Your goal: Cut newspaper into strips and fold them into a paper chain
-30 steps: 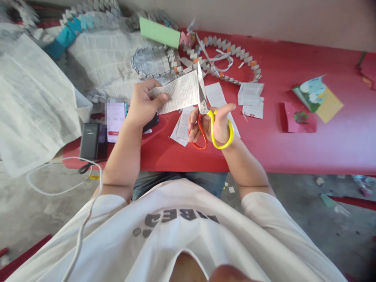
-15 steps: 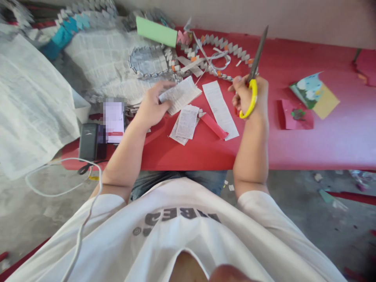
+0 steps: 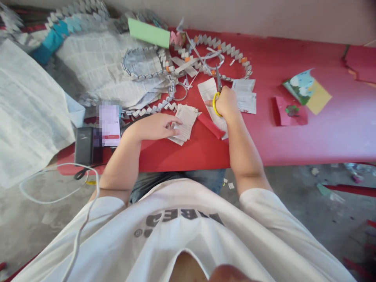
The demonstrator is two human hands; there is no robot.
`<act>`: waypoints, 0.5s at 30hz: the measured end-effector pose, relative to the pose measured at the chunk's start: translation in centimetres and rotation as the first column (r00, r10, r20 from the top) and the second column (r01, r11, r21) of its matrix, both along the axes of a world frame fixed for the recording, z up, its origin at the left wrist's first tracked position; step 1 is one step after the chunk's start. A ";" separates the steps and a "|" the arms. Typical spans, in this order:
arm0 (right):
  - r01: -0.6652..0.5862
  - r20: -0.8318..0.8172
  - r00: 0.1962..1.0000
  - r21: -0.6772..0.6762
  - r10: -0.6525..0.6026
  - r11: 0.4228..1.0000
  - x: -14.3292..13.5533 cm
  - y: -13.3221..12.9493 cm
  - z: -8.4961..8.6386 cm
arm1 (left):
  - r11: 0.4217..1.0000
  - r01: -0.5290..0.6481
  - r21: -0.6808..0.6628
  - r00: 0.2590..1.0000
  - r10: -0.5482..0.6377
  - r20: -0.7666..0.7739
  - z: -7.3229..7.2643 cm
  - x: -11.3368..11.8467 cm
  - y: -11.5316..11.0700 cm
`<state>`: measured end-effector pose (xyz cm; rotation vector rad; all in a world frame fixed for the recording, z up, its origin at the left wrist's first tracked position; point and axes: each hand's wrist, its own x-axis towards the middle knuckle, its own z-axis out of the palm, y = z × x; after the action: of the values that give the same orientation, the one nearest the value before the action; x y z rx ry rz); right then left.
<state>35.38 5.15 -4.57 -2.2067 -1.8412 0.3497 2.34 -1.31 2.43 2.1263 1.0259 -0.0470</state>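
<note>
My left hand (image 3: 157, 126) rests on a small stack of printed paper pieces (image 3: 188, 121), its thumb and fingers apart over the near left side. My right hand (image 3: 227, 102) holds scissors (image 3: 217, 94) with yellow handles, blades pointing away from me. Beneath this hand lies a long printed paper strip (image 3: 206, 87), partly covered. A folded red paper piece (image 3: 212, 126) sits between the stack and the strip. More printed pieces (image 3: 246, 102) lie just right of my right hand.
Folded paper chains (image 3: 229, 46) curl along the back, beside a green paper (image 3: 149, 33) and newspaper sheets (image 3: 94, 58). At left are a phone (image 3: 111, 123), a black box-shaped device (image 3: 84, 145) and a white cable (image 3: 58, 167). Colored cards (image 3: 302, 88) lie at right on the red table (image 3: 337, 133).
My left hand has moved down from the held paper onto the stack and spread its fingers. My right hand has moved left over the strip, with the scissors lowered. The view has shifted slightly.
</note>
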 end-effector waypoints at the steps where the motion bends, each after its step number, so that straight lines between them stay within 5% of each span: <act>1: 0.003 -0.001 1.000 -0.003 -0.003 1.000 0.2 0.1 0.0 | 1.000 -0.021 0.001 1.000 0.022 -0.003 0.1 -0.1 0.1; 15: 0.048 -0.097 0.994 0.038 -0.044 0.998 0.9 1.2 -1.2 | 0.964 -0.229 0.135 0.973 0.224 0.055 -1.3 1.0 0.4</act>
<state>36.24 6.32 -5.77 -2.1625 -1.7303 0.3989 3.34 -0.90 1.08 2.1109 1.2751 0.1828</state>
